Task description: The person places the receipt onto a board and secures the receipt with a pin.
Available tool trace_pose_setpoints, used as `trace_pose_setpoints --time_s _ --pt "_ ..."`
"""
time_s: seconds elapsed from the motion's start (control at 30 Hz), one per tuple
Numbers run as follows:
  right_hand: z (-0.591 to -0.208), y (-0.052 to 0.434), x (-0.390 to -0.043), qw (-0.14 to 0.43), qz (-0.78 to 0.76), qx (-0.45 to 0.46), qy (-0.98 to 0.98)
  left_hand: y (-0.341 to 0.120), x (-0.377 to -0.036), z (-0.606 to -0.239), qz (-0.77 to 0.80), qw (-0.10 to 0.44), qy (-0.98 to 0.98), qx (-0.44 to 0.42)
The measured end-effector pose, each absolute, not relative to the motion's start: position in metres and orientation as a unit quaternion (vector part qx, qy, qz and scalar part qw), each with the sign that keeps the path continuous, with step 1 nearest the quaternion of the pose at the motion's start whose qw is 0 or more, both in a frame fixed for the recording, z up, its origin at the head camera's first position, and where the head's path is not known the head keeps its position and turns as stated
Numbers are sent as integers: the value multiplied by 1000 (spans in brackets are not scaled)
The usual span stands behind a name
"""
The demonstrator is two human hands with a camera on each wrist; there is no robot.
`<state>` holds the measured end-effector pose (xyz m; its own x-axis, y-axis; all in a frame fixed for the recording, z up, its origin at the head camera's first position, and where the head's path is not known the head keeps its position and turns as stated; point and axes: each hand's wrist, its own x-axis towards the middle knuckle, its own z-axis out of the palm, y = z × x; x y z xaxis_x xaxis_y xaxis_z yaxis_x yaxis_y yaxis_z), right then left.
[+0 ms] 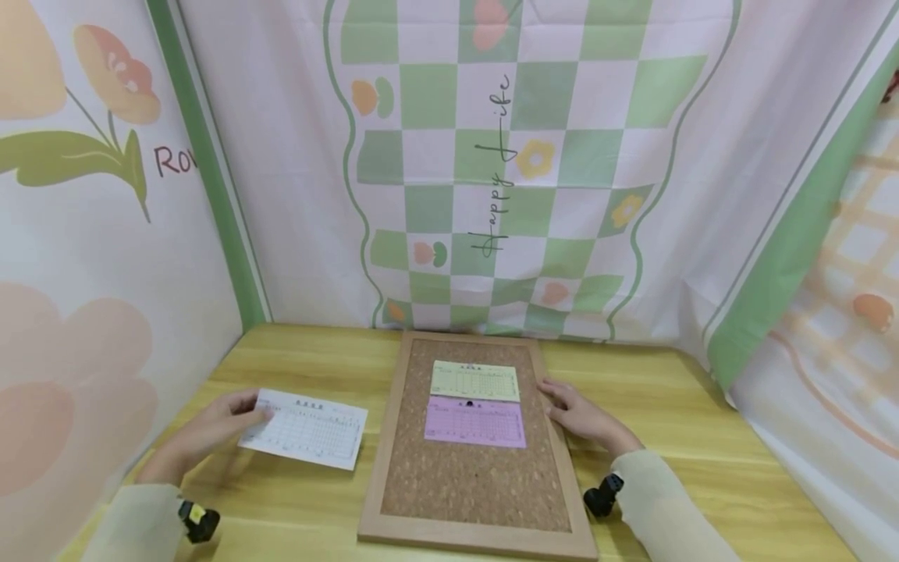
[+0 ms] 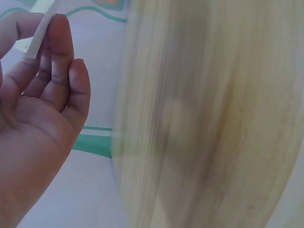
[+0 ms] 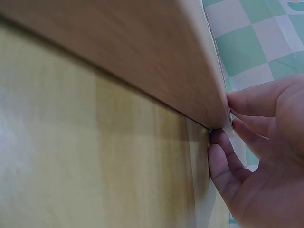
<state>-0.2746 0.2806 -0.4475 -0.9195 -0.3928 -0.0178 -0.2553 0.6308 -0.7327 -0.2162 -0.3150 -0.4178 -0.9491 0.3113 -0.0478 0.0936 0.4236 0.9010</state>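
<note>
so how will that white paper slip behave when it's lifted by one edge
The white printed paper slip is probably floppy: it looks thin edge-on in the left hand's grip. Likely very light, so it could flutter or slide on the smooth yellow wooden table. A hard pinch may crease it.

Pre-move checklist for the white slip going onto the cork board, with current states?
1. Left hand has the white slip: ok, the fingers pinch its left edge, as the left wrist view also shows.
2. Right hand steadies the cork board: ok, the fingers rest against the right side of its frame.
3. Free cork for the slip: ok, a bare area lies below the pink slip.
4. Slips already up: ok, the yellow slip sits flat above the pink one.
5. Pin ready for the white slip: cannot tell, no loose pin shows.
6. Board flat on the table: ok.
</note>
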Motion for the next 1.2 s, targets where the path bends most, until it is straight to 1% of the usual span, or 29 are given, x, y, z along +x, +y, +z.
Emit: trace_pose_setpoints --time_s 0.43,0.53,0.83,1.03,1.2 --pt "-447 282 -274 90 -392 -171 899 -304 -216 -411 541 119 823 129" --pt "-446 282 -274 95 -394 -167 899 -302 -217 -411 546 119 818 139" --pt "-444 279 -271 96 -400 -163 897 -291 -218 -413 554 112 814 136" --pt "-444 279 -274 87 -407 -164 894 -283 -222 -416 566 106 808 126" --pt "-443 279 -275 90 -411 -160 893 -275 -226 -418 577 105 800 128"
